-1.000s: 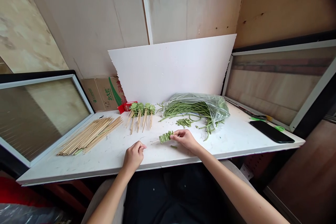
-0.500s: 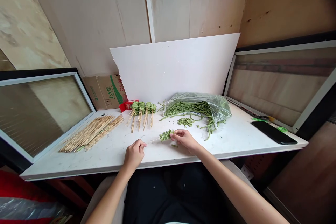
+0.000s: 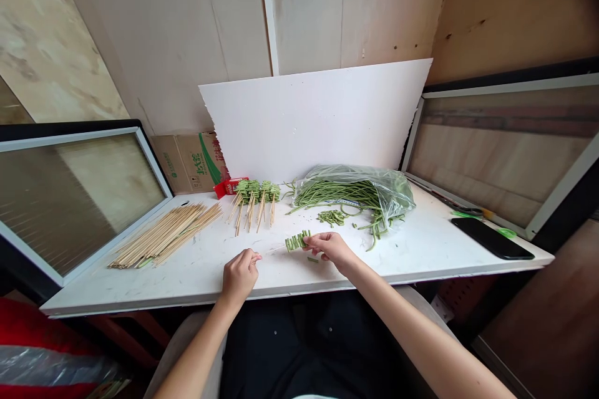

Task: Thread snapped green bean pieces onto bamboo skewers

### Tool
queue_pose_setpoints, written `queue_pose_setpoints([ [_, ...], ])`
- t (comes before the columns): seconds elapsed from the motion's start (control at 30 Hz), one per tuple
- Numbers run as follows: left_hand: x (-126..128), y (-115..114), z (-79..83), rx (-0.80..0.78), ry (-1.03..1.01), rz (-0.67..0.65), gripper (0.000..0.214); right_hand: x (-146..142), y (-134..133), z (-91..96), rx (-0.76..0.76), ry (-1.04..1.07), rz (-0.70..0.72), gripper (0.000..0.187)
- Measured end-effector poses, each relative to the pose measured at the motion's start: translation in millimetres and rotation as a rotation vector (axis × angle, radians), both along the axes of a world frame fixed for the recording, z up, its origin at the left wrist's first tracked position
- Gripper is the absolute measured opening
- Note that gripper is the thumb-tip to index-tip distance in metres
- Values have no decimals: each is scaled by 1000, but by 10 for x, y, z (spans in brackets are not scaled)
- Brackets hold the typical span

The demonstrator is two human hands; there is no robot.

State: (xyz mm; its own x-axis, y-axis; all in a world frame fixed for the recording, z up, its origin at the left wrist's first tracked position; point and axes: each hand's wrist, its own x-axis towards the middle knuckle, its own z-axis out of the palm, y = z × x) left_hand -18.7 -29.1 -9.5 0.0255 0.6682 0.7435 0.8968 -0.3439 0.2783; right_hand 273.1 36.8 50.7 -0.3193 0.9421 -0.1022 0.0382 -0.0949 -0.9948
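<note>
My left hand (image 3: pixel 241 274) is closed on the end of a thin skewer (image 3: pixel 272 249), which points right, just above the table near its front edge. Cut green bean pieces (image 3: pixel 294 241) are threaded side by side along the skewer's far part. My right hand (image 3: pixel 330 249) pinches the right end of this row between thumb and fingers. One loose bean piece (image 3: pixel 312 260) lies on the table under my right hand. Behind it sits a small pile of cut bean pieces (image 3: pixel 331 217).
A clear plastic bag (image 3: pixel 397 190) of long green beans (image 3: pixel 341 192) lies at the back. Finished bean skewers (image 3: pixel 257 191) are stacked left of it. Bare bamboo skewers (image 3: pixel 163 234) lie on the left of the white table (image 3: pixel 196 280). A black phone (image 3: pixel 491 238) rests at right.
The view has shifted slightly. Both hands keep their grip on the skewer and the bean pieces, with almost no movement.
</note>
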Motion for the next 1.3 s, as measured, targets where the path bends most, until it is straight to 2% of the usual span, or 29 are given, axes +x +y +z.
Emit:
queue_pose_setpoints([
  [0.27,14,-21,31,11,12,16,25,3,-32,55,40,-2,0,38],
  [0.4,27,-29,54,23,-29,29,24,44,-4,68,77,13,54,42],
  [0.53,26,-24,51,20,-38,16,23,76,31,74,112,-45,59,44],
  [0.93,20,-21,48,50,14,5,24,108,33,114,100,-135,52,41],
  [1.13,25,-24,60,63,15,-5,23,49,26,59,102,-77,-2,42],
  [1.3,20,-13,53,104,32,4,24,-17,4,-4,96,5,25,44],
])
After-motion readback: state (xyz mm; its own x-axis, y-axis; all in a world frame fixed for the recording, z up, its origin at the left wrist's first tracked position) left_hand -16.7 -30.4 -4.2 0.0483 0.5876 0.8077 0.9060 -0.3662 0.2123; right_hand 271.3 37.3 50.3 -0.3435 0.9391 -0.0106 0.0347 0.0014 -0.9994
